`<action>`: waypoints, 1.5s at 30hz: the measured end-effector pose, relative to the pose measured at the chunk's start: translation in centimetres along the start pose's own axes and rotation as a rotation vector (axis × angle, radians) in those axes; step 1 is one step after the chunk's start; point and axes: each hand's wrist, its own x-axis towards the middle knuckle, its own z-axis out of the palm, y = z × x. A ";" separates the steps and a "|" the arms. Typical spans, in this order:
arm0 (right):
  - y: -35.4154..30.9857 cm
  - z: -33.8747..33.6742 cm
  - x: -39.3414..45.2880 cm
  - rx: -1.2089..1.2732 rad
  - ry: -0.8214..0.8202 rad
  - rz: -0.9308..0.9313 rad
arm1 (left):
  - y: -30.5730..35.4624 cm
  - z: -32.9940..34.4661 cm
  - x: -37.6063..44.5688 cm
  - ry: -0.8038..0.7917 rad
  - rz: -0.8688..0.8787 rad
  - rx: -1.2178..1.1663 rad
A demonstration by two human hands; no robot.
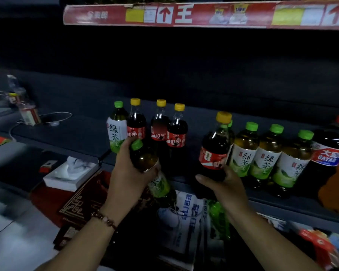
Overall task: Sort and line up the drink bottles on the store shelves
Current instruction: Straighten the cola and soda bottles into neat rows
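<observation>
My left hand point(128, 173) grips a green-capped tea bottle point(151, 169), tilted and lifted in front of the dark shelf point(76, 132). My right hand point(221, 182) holds a yellow-capped cola bottle point(215, 145) upright at the shelf's front. Behind my left hand stand one green tea bottle point(115, 132) and three yellow-capped cola bottles point(159, 124). To the right of the held cola, several green tea bottles point(266, 153) stand in a row, one partly hidden behind it.
A large dark bottle with a blue-and-red label point(329, 147) stands at the far right. An empty clear bottle point(27, 112) and a white cable lie at the left. A tissue box point(70, 173) and packaged goods sit on the level below. A red price strip point(204, 14) runs overhead.
</observation>
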 end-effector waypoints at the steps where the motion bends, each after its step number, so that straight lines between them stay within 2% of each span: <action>1: -0.2 0.8 0.7 -0.001 0.015 -0.014 | 0.0 -0.2 0.0 0.009 -0.002 -0.008; 7: 0.5 5.1 5.6 -0.142 0.162 -0.050 | -0.4 -0.9 0.1 0.008 -0.010 -0.019; 13: 2.7 6.0 7.7 -0.371 0.269 -0.040 | -0.4 -1.0 0.2 -0.001 -0.023 -0.037; 18: 3.4 5.8 7.6 -0.400 0.234 -0.002 | 0.2 -0.5 0.4 -0.005 -0.020 -0.037; 20: 2.8 5.4 6.4 -0.339 0.206 -0.017 | 0.6 -0.5 0.3 -0.007 -0.023 -0.054; 23: 1.1 4.6 2.9 -0.210 0.071 -0.041 | 1.5 -0.7 0.2 -0.019 -0.037 -0.108; 27: -0.7 3.2 -1.9 -0.318 -0.378 0.080 | 4.2 -1.3 0.4 -0.075 -0.043 -0.174; 28: -1.4 2.7 -2.7 -0.335 -0.454 0.071 | 5.2 -1.4 0.6 -0.084 -0.033 -0.183; 30: -3.5 1.7 -3.8 -0.364 -0.497 0.014 | 7.5 -1.4 0.8 -0.102 0.000 -0.179; 37: -14.2 -1.9 -4.9 -0.555 -0.354 -0.238 | 18.3 -2.4 2.5 -0.181 0.220 -0.138; 42: -22.3 -3.9 -4.3 -0.563 -0.253 -0.393 | 26.6 -3.7 5.6 -0.180 0.395 -0.131; 45: -26.6 -4.2 -3.7 -0.486 -0.203 -0.468 | 31.0 -4.9 7.8 -0.150 0.526 -0.027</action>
